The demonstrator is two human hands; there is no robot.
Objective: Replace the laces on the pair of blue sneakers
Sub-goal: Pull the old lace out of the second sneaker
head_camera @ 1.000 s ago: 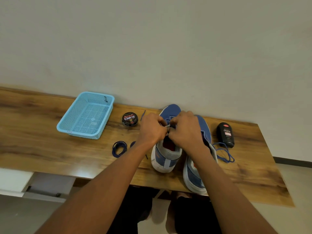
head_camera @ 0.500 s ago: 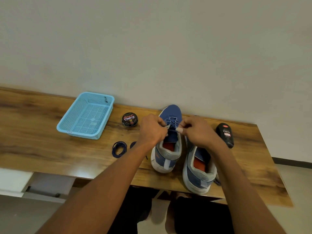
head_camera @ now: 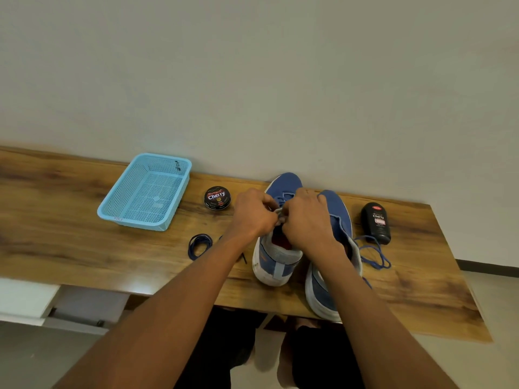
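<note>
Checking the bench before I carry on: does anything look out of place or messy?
Only loose laces: a blue lace trails from the right sneaker toward the black bottle, and a dark coil lies left of the left sneaker. Nothing spilled or damaged.

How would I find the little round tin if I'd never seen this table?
Look along the wooden table by the wall. Between the light blue basket and the blue sneakers sits the round tin. It is small, flat and black, with "Cherry" written on top.

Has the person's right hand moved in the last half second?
Yes. The right hand has swung left, away from the black Cherry bottle, and now meets the left hand over the left sneaker.
</note>
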